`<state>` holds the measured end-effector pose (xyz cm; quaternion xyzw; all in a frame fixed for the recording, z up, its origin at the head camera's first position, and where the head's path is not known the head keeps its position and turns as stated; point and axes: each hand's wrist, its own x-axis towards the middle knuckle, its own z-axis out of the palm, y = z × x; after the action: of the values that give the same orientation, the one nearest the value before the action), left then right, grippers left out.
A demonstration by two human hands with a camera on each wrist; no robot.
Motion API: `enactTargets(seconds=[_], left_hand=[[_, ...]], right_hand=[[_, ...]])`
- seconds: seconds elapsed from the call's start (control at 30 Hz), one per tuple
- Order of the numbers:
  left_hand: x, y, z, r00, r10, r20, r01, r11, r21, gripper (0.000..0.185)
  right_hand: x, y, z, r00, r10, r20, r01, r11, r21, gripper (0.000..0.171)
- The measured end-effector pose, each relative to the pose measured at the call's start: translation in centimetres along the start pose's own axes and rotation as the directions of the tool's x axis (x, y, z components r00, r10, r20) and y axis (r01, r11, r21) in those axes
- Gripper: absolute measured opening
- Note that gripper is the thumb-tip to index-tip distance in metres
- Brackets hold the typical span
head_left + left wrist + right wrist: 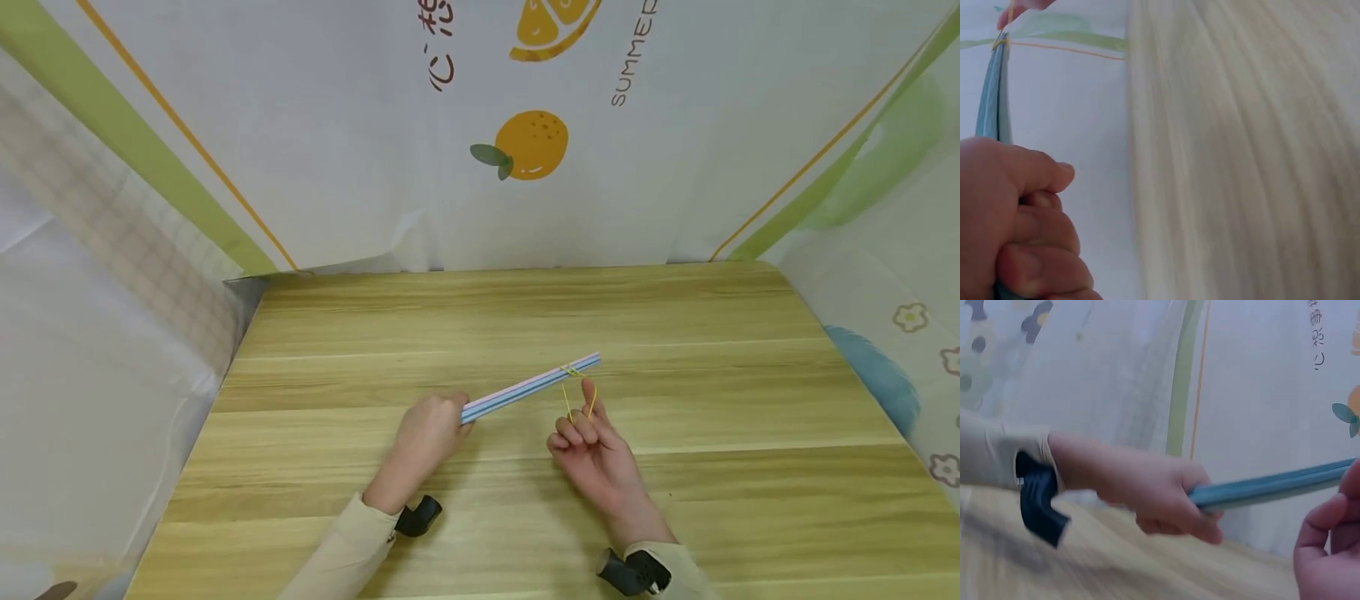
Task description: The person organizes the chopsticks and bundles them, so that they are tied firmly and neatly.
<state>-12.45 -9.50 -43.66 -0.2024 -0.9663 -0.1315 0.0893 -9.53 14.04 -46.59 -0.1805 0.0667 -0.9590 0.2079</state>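
Observation:
A slim bundle of long pink and blue sticks (517,390) slants up to the right above the table. My left hand (429,427) grips its lower end, with curled fingers showing in the left wrist view around the sticks (990,106). Near the upper end a yellow rubber band (573,370) is wound around the bundle. One loop of it stretches down to my right hand (603,467), hooked over the raised index finger and the curled fingers beside it. In the right wrist view the right hand (1329,550) covers the bundle's far end.
Beneath both hands lies a wood-grain table (360,325). A white cloth (345,167) with orange-fruit prints hangs behind its back edge, and more cloth hangs at both sides. Each wrist carries a black camera (420,516).

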Motion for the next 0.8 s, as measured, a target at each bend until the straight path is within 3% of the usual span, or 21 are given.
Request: enactTargets(seconds=[0.17, 0.43, 0.6, 0.8], left_hand=[[0.0, 0.4, 0.6, 0.999, -0.025, -0.023, 0.025, 0.999, -0.028, 0.023], [-0.1, 1.0, 1.2, 0.999, -0.036, -0.029, 0.034, 0.998, -0.059, 0.025], [-0.2, 1.3, 1.5, 0.999, -0.04, -0.012, 0.039, 0.997, -0.06, 0.023], [-0.4, 1.2, 1.7, 0.998, -0.039, -0.046, 0.038, 0.999, -0.025, 0.021]], right_hand=[[0.6, 0.8, 0.8, 0.998, -0.07, 0.0, 0.07, 0.99, 0.123, 0.041], [1.1, 1.2, 1.4, 0.988, -0.152, -0.008, 0.15, 0.966, 0.21, 0.041], [0.9, 1.6, 1.5, 0.983, -0.176, -0.06, 0.184, 0.965, 0.185, 0.045], [0.9, 1.9, 1.7, 0.97, -0.201, -0.136, 0.215, 0.972, 0.096, 0.045]])
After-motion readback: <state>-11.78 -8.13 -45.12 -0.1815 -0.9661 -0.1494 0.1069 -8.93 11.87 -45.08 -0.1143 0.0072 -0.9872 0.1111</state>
